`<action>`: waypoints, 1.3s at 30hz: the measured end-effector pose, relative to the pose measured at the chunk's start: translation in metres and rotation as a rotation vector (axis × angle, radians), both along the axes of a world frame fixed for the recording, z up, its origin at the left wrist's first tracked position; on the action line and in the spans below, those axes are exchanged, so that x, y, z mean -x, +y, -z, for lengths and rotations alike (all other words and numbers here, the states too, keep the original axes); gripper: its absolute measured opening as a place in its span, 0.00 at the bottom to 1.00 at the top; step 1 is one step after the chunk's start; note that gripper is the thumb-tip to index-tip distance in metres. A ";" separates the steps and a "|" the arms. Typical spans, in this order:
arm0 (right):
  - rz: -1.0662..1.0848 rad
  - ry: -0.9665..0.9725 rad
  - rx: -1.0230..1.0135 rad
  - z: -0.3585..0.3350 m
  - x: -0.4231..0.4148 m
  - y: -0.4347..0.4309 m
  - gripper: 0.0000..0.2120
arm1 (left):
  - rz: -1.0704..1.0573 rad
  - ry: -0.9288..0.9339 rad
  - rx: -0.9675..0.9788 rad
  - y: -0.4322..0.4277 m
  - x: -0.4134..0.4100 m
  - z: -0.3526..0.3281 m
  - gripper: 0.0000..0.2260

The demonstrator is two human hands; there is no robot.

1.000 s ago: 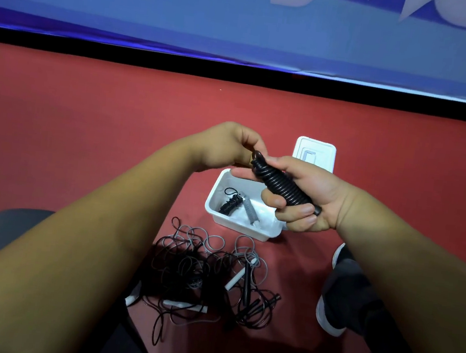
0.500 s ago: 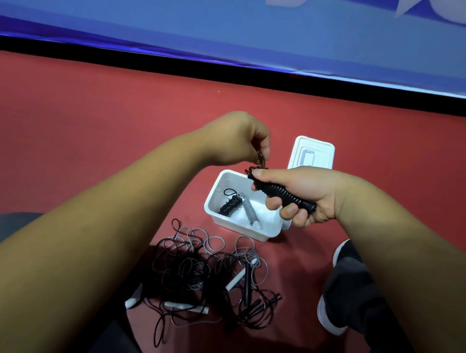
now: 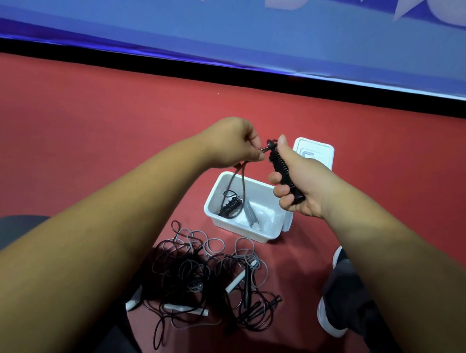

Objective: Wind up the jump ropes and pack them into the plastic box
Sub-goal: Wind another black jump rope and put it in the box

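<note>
Tilted steeper, wound rope (image 3: 281, 168) in right hand (image 3: 308, 183) — tip up-left.

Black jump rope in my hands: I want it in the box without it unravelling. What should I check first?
1. Right hand grips the wound black jump rope: ok.
2. Loose loop wound in: not ok; the left hand pinches it, and it hangs over the plastic box.
3. Box open, lid lying behind it: ok.
4. Free space beside the black bundle and grey bundle inside: ok.
5. Rope end secured: cannot tell.
</note>
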State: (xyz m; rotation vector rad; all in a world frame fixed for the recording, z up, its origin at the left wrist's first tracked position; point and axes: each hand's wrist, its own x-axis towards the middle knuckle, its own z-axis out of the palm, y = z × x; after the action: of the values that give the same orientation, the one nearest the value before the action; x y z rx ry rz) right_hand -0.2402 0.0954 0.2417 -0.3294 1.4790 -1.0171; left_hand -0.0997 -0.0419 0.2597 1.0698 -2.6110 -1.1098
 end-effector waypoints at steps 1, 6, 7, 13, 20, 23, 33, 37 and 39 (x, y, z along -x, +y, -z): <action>0.021 -0.015 0.013 0.000 0.000 -0.001 0.29 | 0.033 0.006 -0.055 0.002 -0.001 0.001 0.08; 0.073 -0.018 0.057 -0.005 0.005 -0.005 0.34 | 0.100 0.136 -0.237 0.008 -0.003 0.000 0.11; 0.080 -0.021 0.062 -0.005 0.006 -0.005 0.32 | 0.095 0.179 -0.286 0.008 -0.004 0.000 0.11; 0.072 -0.039 0.100 -0.008 0.011 -0.005 0.24 | 0.051 0.331 -0.459 0.003 -0.006 -0.002 0.06; 0.066 -0.044 0.120 -0.010 0.010 -0.003 0.23 | 0.059 0.284 -0.408 -0.003 -0.013 -0.008 0.13; 0.044 -0.070 0.144 -0.012 0.011 -0.003 0.26 | 0.140 0.271 -0.545 0.000 -0.013 -0.010 0.15; 0.028 0.026 0.128 -0.016 0.007 -0.001 0.26 | 0.190 0.064 -0.512 -0.006 -0.024 -0.017 0.10; -0.011 0.042 0.132 -0.016 0.004 0.000 0.24 | 0.178 -0.077 -0.295 -0.008 -0.023 -0.006 0.05; -0.050 0.017 0.137 -0.017 0.004 0.000 0.24 | 0.170 -0.123 -0.210 -0.009 -0.023 0.000 0.09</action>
State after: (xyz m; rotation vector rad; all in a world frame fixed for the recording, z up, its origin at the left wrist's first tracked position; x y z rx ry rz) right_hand -0.2440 0.0958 0.2592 -0.4721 1.4125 -1.0805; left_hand -0.0770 -0.0512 0.2600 0.9961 -2.7738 -1.4262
